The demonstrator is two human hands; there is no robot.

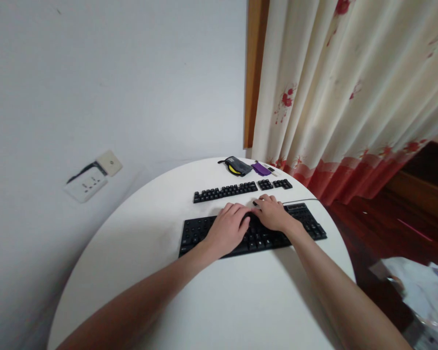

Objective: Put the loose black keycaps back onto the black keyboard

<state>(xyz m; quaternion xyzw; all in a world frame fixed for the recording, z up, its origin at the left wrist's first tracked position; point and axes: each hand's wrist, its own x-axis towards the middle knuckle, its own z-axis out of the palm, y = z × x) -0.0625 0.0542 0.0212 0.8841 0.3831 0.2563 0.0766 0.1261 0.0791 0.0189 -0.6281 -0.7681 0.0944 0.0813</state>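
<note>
A black keyboard [197, 232] lies on the white table, and its upper left part shows bare key posts where keycaps are off. My left hand [228, 228] rests across the keyboard's middle, fingers curled together over its back edge and the thumb bent above the keys. Close beside it, my right hand [270, 213] is closed over the back edge, its fingertips near the left ones. A small dark piece [255, 202] shows at the right fingertips; what it is I cannot make out. Behind the keyboard, loose black keycaps [224, 192] stand in ordered rows.
Toward the back of the round table [131, 233] lie a dark pouch with a yellow item [237, 166], a purple cloth-like piece [261, 168] and a small stick-like item [272, 170]. A cable [301, 200] runs off right. Wall sockets [87, 183] are left, a curtain [314, 97] right.
</note>
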